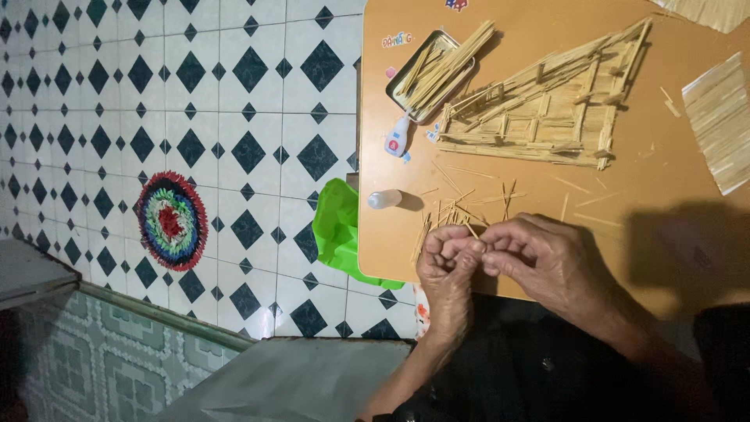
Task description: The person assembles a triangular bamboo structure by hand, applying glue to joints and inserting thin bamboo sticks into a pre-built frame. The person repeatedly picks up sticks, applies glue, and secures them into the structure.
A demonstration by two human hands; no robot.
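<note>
- A small coloured sticker (397, 39) is seen near the far left corner of the wooden surface (680, 168), and a second sticker (456, 5), red and blue, is cut off by the top edge of the view (neither is read out here).
- A shallow metal tray (431, 75) is set just right of the first sticker; a bundle of thin sticks (449, 64) is laid in it and juts over its rim.
- A small white glue bottle (398, 139) with a printed blue and red label is laid on its side below the tray, and a plain clear bottle (384, 198) is laid nearer the left edge.
- A flat frame (547, 105) built of sticks is spread across the middle of the surface, with two woven stick mats at the right edge (719, 121) and the top right corner (715, 12).
- Loose sticks (461, 209) are scattered just beyond the hands.
- A green plastic bag (340, 230) is hung over the left edge of the surface, above the tiled floor (195, 94), where a round multicoloured mat (172, 221) is laid.
- The left hand (447, 262) is curled into a loose fist at the near edge, its grip closed on a thin stick (472, 230).
- The right hand (543, 262) is brought against the left, fingertips pinched together at the meeting point; what is pinched cannot be told.
</note>
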